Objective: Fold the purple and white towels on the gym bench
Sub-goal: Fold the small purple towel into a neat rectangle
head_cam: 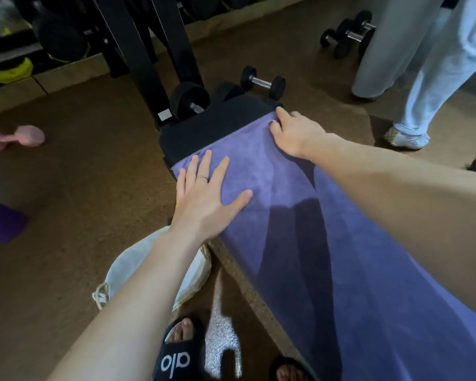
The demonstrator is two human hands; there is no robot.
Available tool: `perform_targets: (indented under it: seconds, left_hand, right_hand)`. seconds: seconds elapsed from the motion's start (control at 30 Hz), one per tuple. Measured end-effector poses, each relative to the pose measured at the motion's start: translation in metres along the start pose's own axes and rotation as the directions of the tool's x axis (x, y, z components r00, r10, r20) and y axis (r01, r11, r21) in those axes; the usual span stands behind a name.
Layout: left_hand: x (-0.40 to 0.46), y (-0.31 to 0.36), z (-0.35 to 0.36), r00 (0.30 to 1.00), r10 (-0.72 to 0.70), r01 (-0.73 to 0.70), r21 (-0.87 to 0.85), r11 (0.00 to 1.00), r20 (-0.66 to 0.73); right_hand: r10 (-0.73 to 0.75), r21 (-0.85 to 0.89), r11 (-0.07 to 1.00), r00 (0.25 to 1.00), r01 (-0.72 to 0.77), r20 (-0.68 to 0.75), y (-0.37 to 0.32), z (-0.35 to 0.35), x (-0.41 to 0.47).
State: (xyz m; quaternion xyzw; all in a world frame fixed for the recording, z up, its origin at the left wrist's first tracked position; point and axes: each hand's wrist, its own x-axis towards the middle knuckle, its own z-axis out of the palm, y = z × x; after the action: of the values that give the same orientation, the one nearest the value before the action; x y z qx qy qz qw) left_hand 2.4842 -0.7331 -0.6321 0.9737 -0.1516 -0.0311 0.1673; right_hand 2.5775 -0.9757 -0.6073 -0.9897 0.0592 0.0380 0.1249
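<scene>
In the head view, the purple towel (pixel 327 229) lay spread along the gym bench (pixel 217 119), running from about 11 o'clock down to 5 o'clock in the picture; only the bench's black far end was uncovered. The left hand (pixel 204 193) rested flat on the towel near its far left corner, fingers straight and spread, holding nothing. The right hand (pixel 297 133) was at the far right corner, toward 1 o'clock; its fingers curled over the towel's edge and seemed to pinch it. The white towel could not be identified with certainty; a pale cloth (pixel 154 270) lay on the floor at 7 o'clock.

The step appeared to be smoothing before the first fold. To do it well, both far corners should be gripped evenly and brought straight toward the near end, edges kept aligned so that no wrinkle is trapped.
</scene>
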Motion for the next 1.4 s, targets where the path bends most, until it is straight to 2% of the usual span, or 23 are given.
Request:
perform_targets:
  seconds: [0.07, 0.1, 0.13, 0.2, 0.27, 0.37, 0.53, 0.7, 0.77, 0.87, 1.03, 1.13, 1.3, 1.4]
  left_hand:
    - [0.005, -0.002, -0.004, 0.995, -0.088, 0.080, -0.153, 0.985, -0.049]
    - [0.008, -0.005, -0.005, 0.984, -0.161, 0.137, -0.253, 0.958, -0.078]
    - [0.010, -0.008, -0.005, 0.969, -0.231, 0.186, -0.352, 0.917, -0.089]
    - [0.013, -0.015, -0.001, 0.954, -0.289, 0.221, -0.460, 0.860, -0.082]
    - [0.012, -0.018, 0.008, 0.954, -0.283, 0.204, -0.484, 0.851, -0.094]
    - [0.014, -0.021, 0.017, 0.945, -0.307, 0.209, -0.517, 0.830, -0.112]
    - [0.015, -0.021, 0.022, 0.939, -0.318, 0.183, -0.588, 0.788, -0.134]
    - [0.013, -0.017, 0.013, 0.929, -0.347, 0.214, -0.581, 0.786, -0.127]
    - [0.016, -0.015, 0.001, 0.898, -0.410, 0.235, -0.611, 0.756, -0.161]
    - [0.026, -0.024, -0.021, 0.823, -0.542, 0.277, -0.715, 0.642, -0.168]
    - [0.025, -0.036, -0.027, 0.772, -0.631, 0.332, -0.798, 0.503, -0.076]
    - [0.022, -0.038, -0.028, 0.754, -0.655, 0.322, -0.835, 0.446, -0.059]
    - [0.026, -0.053, -0.030, 0.769, -0.631, 0.318, -0.796, 0.516, -0.101]
    - [0.031, -0.061, -0.029, 0.778, -0.619, 0.310, -0.795, 0.521, -0.103]
  right_hand:
    - [-0.093, -0.095, 0.992, 0.990, 0.083, -0.104, -0.005, -0.001, -0.008]
    - [-0.144, -0.123, 0.984, 0.984, 0.131, -0.107, -0.006, 0.003, -0.010]
    - [-0.148, -0.111, 0.984, 0.986, 0.140, -0.075, -0.007, 0.007, -0.011]
    - [-0.048, -0.046, 0.998, 0.999, 0.049, 0.008, -0.006, 0.011, -0.007]
    - [0.038, 0.015, 0.999, 0.998, -0.039, 0.058, -0.005, 0.008, 0.002]
    - [0.089, 0.056, 0.994, 0.992, -0.095, 0.094, -0.004, 0.002, 0.012]
    - [0.126, 0.082, 0.988, 0.990, -0.130, 0.063, -0.006, 0.002, 0.014]
    - [0.217, 0.250, 0.946, 0.976, -0.206, -0.017, -0.008, 0.005, 0.011]
    - [0.310, 0.415, 0.864, 0.951, -0.286, 0.011, -0.007, -0.003, 0.018]
    - [0.422, 0.650, 0.663, 0.903, -0.371, 0.083, -0.006, -0.019, 0.025]
    - [0.445, 0.729, 0.509, 0.865, -0.457, 0.231, -0.009, -0.025, 0.031]
    - [0.448, 0.729, 0.501, 0.860, -0.467, 0.243, -0.009, -0.028, 0.036]
    - [0.440, 0.745, 0.531, 0.883, -0.403, 0.164, -0.005, -0.029, 0.049]
    - [0.387, 0.716, 0.611, 0.916, -0.338, 0.103, -0.006, -0.028, 0.057]
